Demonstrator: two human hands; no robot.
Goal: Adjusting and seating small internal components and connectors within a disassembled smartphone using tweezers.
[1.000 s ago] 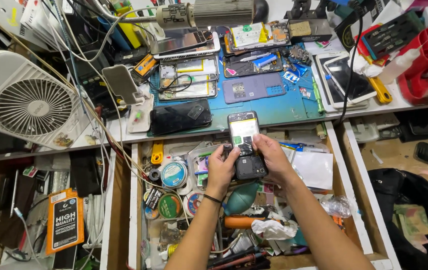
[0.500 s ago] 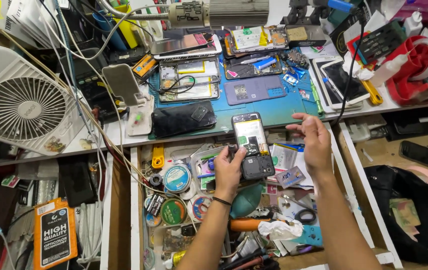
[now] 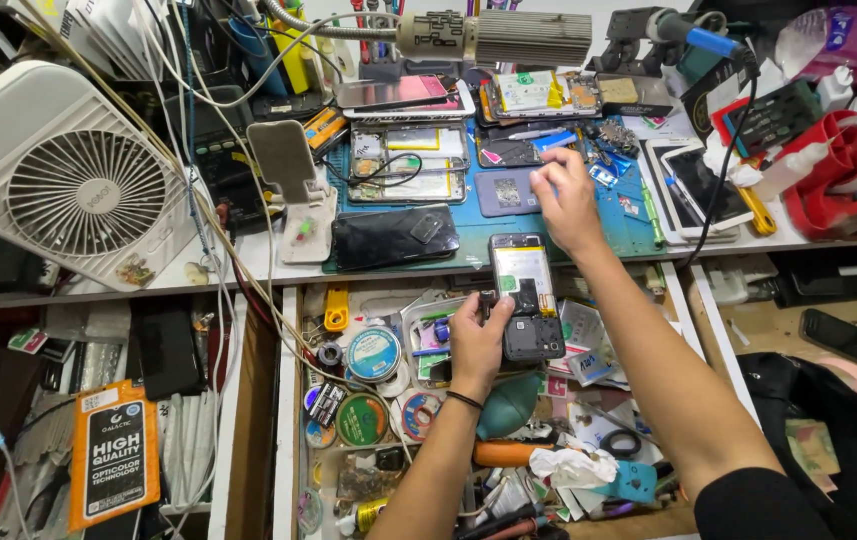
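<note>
An opened phone, its back cover off and its inner parts showing, is held upright over an open drawer by the left hand, whose fingers are clamped along the phone's left edge. The right hand is stretched forward over the desk, its fingers spread loosely above a blue work mat; its fingertips are seen just beside a grey phone back lying on the mat, and whether anything is pinched between them cannot be told.

The mat is covered with dismantled phones, loose frames, small boards and a dark phone laid face down near its front edge. A white phone stand is set at the mat's left edge. Further left, a white desk fan is leaned among a tangle of cables. To the right, two white tablets or screens are laid beside a red tape dispenser.

Below the desk edge, the open drawer is crammed with solder rolls, tape reels, a teal rubber blower, crumpled tissue and small packets. In a second drawer to the left, an orange packet is laid.

A ribbed metal lamp or nozzle is seen at the top, its mount cut off by the frame. The drawer's lower contents are piled too thickly to be told apart, and the room beyond the desk is not shown.
</note>
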